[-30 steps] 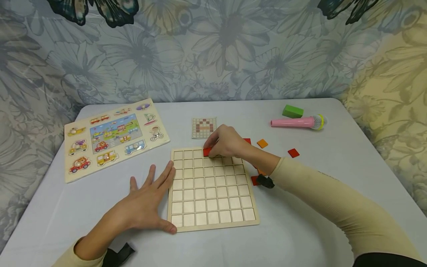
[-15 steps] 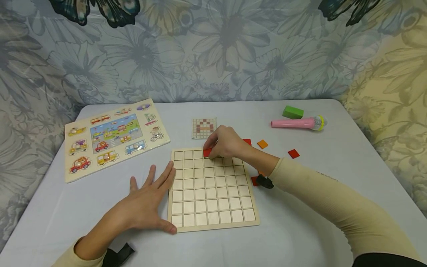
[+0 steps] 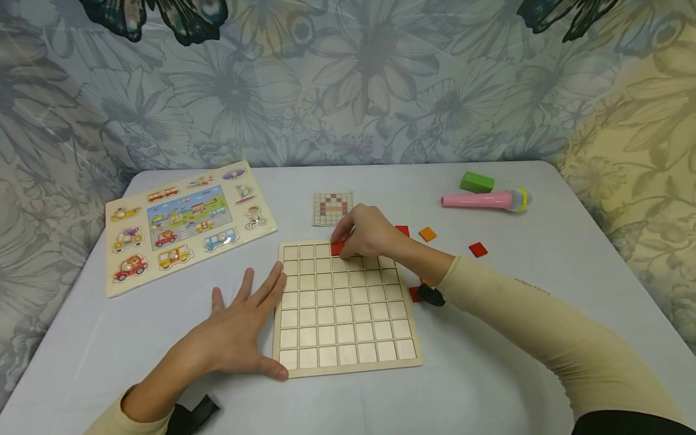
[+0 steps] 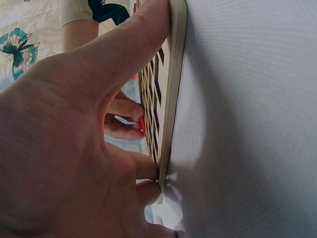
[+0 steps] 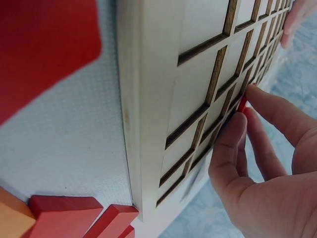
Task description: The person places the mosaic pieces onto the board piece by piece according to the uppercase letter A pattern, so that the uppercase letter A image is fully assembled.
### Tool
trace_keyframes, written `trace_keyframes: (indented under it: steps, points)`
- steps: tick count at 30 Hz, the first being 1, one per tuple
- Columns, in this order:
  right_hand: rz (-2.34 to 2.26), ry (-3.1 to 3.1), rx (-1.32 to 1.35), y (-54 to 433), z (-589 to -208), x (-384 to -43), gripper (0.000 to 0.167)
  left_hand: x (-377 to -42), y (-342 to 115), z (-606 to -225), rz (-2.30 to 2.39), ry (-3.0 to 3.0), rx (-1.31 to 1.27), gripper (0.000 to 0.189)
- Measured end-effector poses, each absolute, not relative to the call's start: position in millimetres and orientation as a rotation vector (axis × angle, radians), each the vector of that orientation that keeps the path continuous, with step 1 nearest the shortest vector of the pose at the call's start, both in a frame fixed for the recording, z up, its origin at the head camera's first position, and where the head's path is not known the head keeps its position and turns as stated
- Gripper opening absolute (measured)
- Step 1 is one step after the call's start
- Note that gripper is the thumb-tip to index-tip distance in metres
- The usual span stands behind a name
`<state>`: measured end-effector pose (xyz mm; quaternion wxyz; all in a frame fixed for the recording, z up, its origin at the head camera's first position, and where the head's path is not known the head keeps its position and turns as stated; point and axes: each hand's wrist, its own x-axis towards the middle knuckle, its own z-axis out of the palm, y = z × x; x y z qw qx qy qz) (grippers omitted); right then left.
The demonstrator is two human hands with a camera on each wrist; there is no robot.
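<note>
A square wooden grid board lies on the white table, its recessed cells bare apart from the far row. There my right hand pinches a red square tile between thumb and fingers, at a cell near the middle of that row. In the right wrist view, the red tile shows as a thin strip between the fingertips, low against the grid. My left hand lies spread at the board's left side, thumb at the near corner and fingertips along the edge.
A small patterned grid card lies beyond the board. Loose red tiles and orange tiles are scattered to the right, some partly behind the right forearm. A vehicle puzzle stands left; a pink toy microphone and green block lie back right.
</note>
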<state>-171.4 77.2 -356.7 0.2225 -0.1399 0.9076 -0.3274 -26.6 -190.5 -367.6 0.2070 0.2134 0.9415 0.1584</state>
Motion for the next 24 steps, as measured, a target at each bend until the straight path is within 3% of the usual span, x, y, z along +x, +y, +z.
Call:
trace_keyframes:
  steps: [24]
  points:
    - [-1.110, 2.452, -0.405, 114.5, -340.9, -173.1, 0.020, -26.0, -189.3, -368.3, 0.432, 2.627, 0.605, 0.152]
